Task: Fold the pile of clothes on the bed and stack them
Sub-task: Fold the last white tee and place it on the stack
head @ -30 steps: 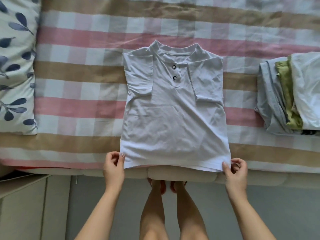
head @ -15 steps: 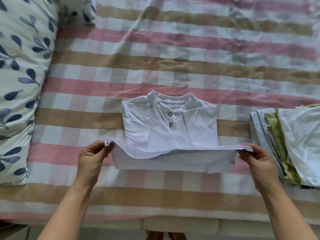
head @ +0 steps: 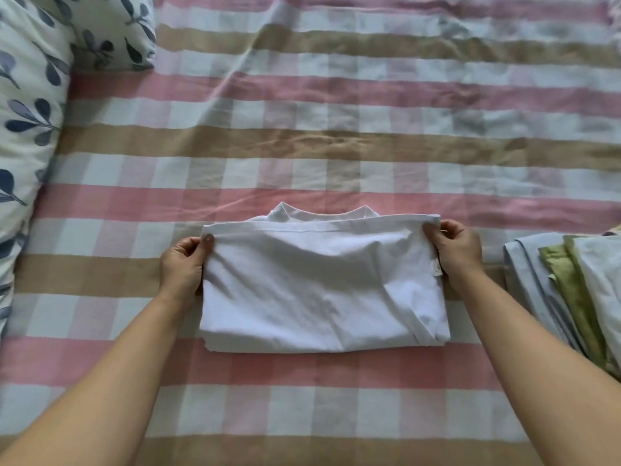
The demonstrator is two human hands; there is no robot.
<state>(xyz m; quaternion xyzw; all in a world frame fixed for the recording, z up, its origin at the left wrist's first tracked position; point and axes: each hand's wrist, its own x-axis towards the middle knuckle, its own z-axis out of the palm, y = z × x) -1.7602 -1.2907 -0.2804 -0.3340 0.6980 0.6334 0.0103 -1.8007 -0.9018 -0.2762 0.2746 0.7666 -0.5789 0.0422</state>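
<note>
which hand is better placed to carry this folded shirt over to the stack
Probably the right hand: it pinches the corner of the white shirt nearest the stack of folded clothes. The left hand pinches the opposite corner, farther away.

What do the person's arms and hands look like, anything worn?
Two bare hands, left hand and right hand, with forearms uncovered to the frame edge: no sleeves, gloves, watch, rings or bracelets in view. The left thumbnail looks painted a muted grey-brown; the other nails are too small to tell.
</note>
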